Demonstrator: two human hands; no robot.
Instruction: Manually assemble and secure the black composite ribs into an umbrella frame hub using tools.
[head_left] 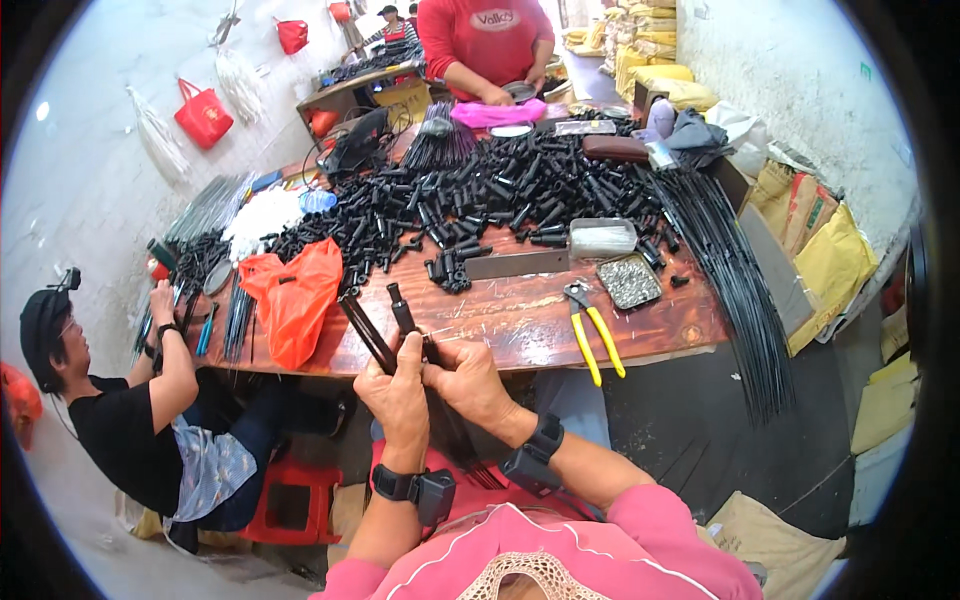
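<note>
Close to the table's front edge, my left hand (pixel 398 395) is closed around slim black rods (pixel 368 333). A black tubular handle (pixel 400 308) with a ribbed end sticks up between my hands. My right hand (pixel 478 382) pinches a short black piece (pixel 431 350) beside it, partly hidden by the fingers. Below my hands, long thin black rods (pixel 452 435) run down over my lap. Yellow-handled pliers (pixel 594 330) lie at the table edge to the right. Beyond them stands a square tin (pixel 630 281) of small metal bits.
A big heap of black handles (pixel 480 190) covers the back of the wooden table (pixel 480 335). An orange plastic bag (pixel 293 300) lies left, a metal strip (pixel 516 264) ahead. Long black rods (pixel 715 270) overhang the right edge. Co-workers sit left (pixel 120 400) and stand opposite (pixel 480 50).
</note>
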